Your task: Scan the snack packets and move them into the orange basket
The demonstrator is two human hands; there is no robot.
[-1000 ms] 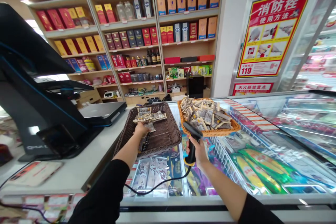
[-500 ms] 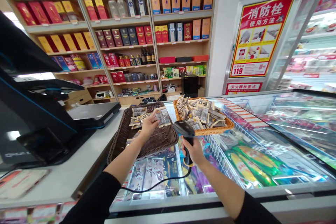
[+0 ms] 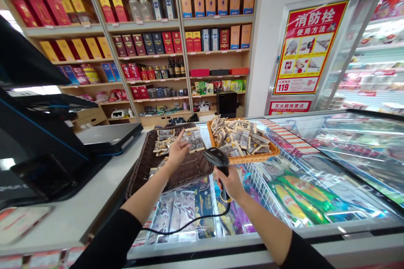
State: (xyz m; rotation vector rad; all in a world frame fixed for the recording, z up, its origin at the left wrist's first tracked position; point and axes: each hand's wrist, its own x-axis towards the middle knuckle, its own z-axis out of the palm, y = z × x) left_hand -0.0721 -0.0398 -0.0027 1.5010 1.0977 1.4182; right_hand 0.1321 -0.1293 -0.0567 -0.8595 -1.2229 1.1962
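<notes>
My left hand is over the dark brown wicker basket, index finger stretched out and the other fingers loosely bent. Beside its fingertips lie small clear-and-beige snack packets, at the basket's right side; whether the fingers touch them I cannot tell. More packets sit at the basket's left. My right hand is wrapped round the handle of a black barcode scanner, whose head tilts left towards the packets. A black cable runs from its base.
An orange wicker basket heaped with similar packets stands to the right. Both baskets rest on a glass-topped freezer with frozen goods inside. At left, a counter carries a scale and a dark terminal. Stocked shelves stand behind.
My left index finger has lifted away from the packet that it and the thumb were at. The scanner has shifted slightly left and down. The view has turned a little.
</notes>
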